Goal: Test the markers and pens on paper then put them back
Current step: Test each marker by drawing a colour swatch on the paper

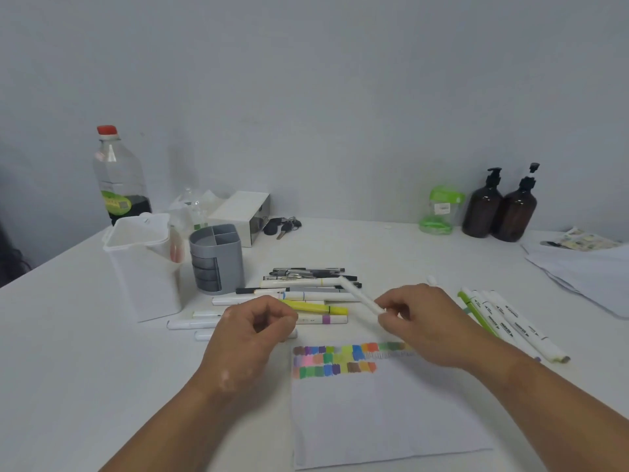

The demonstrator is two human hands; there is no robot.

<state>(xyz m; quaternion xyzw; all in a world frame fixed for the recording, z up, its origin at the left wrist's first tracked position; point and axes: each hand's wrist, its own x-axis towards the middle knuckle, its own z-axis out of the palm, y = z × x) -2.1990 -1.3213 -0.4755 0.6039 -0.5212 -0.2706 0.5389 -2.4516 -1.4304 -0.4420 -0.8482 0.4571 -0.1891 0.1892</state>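
Pinching one end of a white marker (360,295), the right hand (427,323) holds it slanted just beyond the colour-swatched paper (391,410), with its far end over the pile of pens and markers (306,291). The left hand (250,333) hovers nearby with its fingers curled; whether it holds anything cannot be told. A row of markers (510,321) lies right of the paper.

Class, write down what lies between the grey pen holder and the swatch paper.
Head view: a loose pile of markers and pens lies there, the left hand over its near edge.
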